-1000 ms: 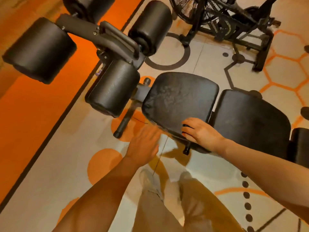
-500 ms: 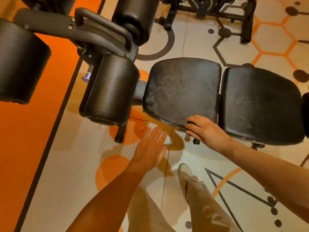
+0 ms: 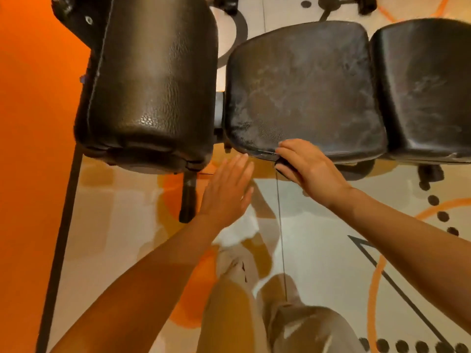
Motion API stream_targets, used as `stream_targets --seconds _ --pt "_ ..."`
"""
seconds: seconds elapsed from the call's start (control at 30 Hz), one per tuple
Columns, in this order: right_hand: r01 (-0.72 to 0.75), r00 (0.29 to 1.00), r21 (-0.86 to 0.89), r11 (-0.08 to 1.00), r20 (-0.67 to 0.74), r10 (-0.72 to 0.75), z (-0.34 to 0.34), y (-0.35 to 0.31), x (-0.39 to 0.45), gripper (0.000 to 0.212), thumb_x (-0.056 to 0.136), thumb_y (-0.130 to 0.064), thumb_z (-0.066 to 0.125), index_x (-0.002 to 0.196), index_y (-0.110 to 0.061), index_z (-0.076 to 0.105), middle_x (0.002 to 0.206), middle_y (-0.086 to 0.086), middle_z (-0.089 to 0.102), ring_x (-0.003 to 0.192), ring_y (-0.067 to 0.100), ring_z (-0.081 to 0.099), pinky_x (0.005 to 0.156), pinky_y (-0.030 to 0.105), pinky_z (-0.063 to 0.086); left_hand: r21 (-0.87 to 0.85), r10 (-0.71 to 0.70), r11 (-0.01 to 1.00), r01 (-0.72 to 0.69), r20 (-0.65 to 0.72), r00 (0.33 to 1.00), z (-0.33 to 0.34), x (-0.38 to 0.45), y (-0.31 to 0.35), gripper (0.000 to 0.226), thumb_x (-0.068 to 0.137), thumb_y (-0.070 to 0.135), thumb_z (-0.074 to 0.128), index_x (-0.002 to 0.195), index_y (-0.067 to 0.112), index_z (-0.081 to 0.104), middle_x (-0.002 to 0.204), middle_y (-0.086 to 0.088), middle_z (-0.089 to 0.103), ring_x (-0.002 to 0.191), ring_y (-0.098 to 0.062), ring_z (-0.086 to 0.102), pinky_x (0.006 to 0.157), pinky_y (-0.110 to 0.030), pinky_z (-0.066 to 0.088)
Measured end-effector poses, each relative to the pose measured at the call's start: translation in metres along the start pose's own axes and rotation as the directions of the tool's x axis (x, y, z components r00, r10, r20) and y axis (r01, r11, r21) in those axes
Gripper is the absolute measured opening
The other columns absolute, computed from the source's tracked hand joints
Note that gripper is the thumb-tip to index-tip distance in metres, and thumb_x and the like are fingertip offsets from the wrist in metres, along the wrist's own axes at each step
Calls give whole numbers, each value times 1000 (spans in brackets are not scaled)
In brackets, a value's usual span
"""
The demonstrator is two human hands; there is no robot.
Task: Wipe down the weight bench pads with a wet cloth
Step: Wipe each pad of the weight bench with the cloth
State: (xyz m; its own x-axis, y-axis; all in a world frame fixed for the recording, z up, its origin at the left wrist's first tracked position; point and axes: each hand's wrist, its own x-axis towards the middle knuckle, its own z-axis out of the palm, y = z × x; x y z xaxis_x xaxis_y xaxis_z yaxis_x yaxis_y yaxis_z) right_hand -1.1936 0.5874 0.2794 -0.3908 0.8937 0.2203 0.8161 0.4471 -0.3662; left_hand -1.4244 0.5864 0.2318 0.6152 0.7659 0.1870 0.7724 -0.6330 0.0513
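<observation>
Centrally, our right hand [image 3: 309,168] curled its fingers over the near edge of the seat pad [image 3: 303,87], gripping something dark beneath that we could not identify. Our left hand [image 3: 225,191] hovered flat and empty beside it, lower center, fingers straight. A roller pad [image 3: 150,82] filled the upper left; the back pad [image 3: 428,85] lay at upper right.

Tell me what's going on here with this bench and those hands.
A person stands over a black weight bench. Their right hand curls over the near edge of the seat pad, gripping something dark, possibly the cloth. The left hand hovers open just below the pad edge, holding nothing. The pad's surface looks streaky. A big roller pad sits to the left.
</observation>
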Motion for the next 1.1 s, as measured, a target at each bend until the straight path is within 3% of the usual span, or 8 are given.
stream_targets --seconds 0.07,0.17,0.23,0.33,0.5,0.67,0.87,1.1 --pt "-34 998 90 995 -53 39 22 3 2 40 99 -28 55 129 -2 53 125 15 56 116 26 50 104 37 39 -56 -37 998 35 -43 998 27 -1 -10 56 96 36 39 143 7 30 147 -17 43 139 -33 37 120 -46 19" --pt "51 982 58 997 -186 -40 56 7 8 46 97 -27 58 133 0 49 130 19 54 123 27 46 110 31 32 -185 -160 974 129 -165 973 59 1 -31 58 91 31 55 141 5 40 146 -18 45 136 -33 41 116 -50 27" --pt "147 957 -61 987 -242 -158 78 12 17 44 97 -24 59 131 3 51 131 22 55 124 31 48 112 35 33 -213 -141 973 91 -234 962 73 3 -49 59 92 26 58 143 2 41 150 -17 40 141 -30 34 118 -48 24" --pt "227 887 -248 942 -346 -305 108 15 37 38 99 -20 57 124 10 57 127 26 57 120 36 53 112 36 33 -188 -5 981 -54 -300 954 91 12 -71 58 97 24 49 146 -3 33 155 -18 30 146 -27 23 121 -45 18" --pt "127 817 -491 862 -442 -371 153 14 50 44 100 -24 56 130 8 54 134 26 54 127 37 50 112 46 36 -184 25 977 -108 -403 915 118 33 -81 55 99 19 46 148 -3 31 156 -17 28 147 -26 22 120 -46 22" --pt "97 796 -655 750 -401 -453 173 33 30 49 100 -15 54 144 1 39 151 18 34 142 32 31 118 44 24 -191 54 970 -152 -439 897 126 41 -86 52 102 21 35 149 -1 30 157 -16 26 148 -23 21 121 -42 19" --pt "59 804 -706 706 -386 -453 181 11 59 39 104 -7 36 141 3 44 147 20 42 138 34 38 117 45 26 -261 67 946 -195 -429 901 129 40 -92 53 102 20 30 148 -5 25 156 -21 27 146 -26 25 118 -47 27" --pt "87 821 -775 626 -300 -486 164 35 22 50 98 1 45 146 0 36 153 15 34 142 29 32 117 44 29 -191 113 956 -221 -455 883 134 43 -97 53 102 21 31 150 -2 26 158 -18 24 148 -23 20 119 -44 23"
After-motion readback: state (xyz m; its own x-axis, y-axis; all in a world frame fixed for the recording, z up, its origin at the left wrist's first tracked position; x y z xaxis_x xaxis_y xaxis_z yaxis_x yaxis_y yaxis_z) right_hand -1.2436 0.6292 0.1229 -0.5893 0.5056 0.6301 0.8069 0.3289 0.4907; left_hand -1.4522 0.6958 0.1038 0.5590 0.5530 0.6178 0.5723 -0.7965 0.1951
